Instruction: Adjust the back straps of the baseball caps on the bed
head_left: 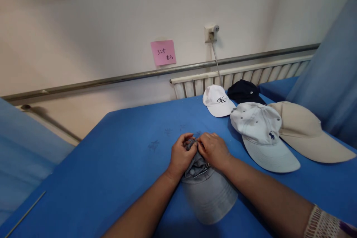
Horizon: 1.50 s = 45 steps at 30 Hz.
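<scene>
Forearms converge from the lower edge and the lower right, the right one bare up to a lacy, openwork cream sleeve. The left hand curls inward with its thumb against the crown of a grey cap; the right hand arches over the opposite side, wrist bent, fingers turned down. Both grips are closed on the cap's bunched fabric, the fingertips of the two hands nearly meeting at its top.

The cap lies on the blue desk, in front of the person. Its crown is soft, crumpled and darker, while the paler brim is smooth, broad and rounded, with curved lines of stitching. The brim points back toward the person, veering slightly right; the long axis runs from the crown between the hands down to that near edge.

To the right sit a white cap with black lettering, a black cap just behind it, a pale cap with a small dark emblem, and a beige cap with a wide, smooth brim, partly covered by the pale one.
</scene>
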Available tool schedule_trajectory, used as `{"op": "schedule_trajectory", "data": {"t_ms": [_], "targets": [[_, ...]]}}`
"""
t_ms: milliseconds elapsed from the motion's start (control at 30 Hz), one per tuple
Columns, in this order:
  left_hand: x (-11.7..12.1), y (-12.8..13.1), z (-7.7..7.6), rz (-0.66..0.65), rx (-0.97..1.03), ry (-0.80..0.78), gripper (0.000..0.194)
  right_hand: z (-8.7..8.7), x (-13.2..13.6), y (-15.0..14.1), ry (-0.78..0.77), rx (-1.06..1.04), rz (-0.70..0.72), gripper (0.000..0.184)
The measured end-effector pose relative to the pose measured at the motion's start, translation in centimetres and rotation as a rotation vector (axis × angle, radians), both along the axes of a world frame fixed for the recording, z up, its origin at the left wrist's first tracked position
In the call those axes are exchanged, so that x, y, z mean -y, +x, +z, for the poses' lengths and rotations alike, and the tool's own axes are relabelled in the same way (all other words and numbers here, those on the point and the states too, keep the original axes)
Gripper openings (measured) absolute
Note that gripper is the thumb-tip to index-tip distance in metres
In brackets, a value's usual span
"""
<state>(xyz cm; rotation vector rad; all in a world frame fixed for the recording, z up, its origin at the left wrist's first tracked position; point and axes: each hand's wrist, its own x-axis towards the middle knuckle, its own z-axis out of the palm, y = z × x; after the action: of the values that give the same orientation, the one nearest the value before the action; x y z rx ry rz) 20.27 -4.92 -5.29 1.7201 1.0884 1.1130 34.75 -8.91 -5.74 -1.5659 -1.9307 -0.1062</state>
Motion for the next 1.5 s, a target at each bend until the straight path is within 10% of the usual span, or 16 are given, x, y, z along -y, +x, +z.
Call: {"op": "schedule_trajectory", "data": {"t_ms": [300, 667, 833, 967, 1500], "targets": [[0.0, 0.2, -0.2, 0.037, 0.08, 0.002, 0.027, -1.9, -0.9, -0.3, -0.219, -0.634, -0.08, 0.011], [0.0, -0.2, -0.4, -0.043, 0.038, 0.051, 0.031, -1.2, -0.6, 0.4, -0.182, -0.521, 0.115, 0.016], [0.0, -0.2, -0.6, -0.059, 0.017, 0.044, 0.032, -2.4, -1.5, 0.3, -0.206, -0.897, -0.084, 0.016], [-0.2, -0.3, -0.4, -0.069, 0.016, -0.035, 0.035, -2.4, -1.8, 0.3, -0.206, -1.121, 0.019, 0.022], [-2.4, -1.4, 1.8, 0.123, 0.421, -0.439, 0.035, -2.7, -1.9, 0.4, -0.296, -0.94, 0.13, 0.019]]}}
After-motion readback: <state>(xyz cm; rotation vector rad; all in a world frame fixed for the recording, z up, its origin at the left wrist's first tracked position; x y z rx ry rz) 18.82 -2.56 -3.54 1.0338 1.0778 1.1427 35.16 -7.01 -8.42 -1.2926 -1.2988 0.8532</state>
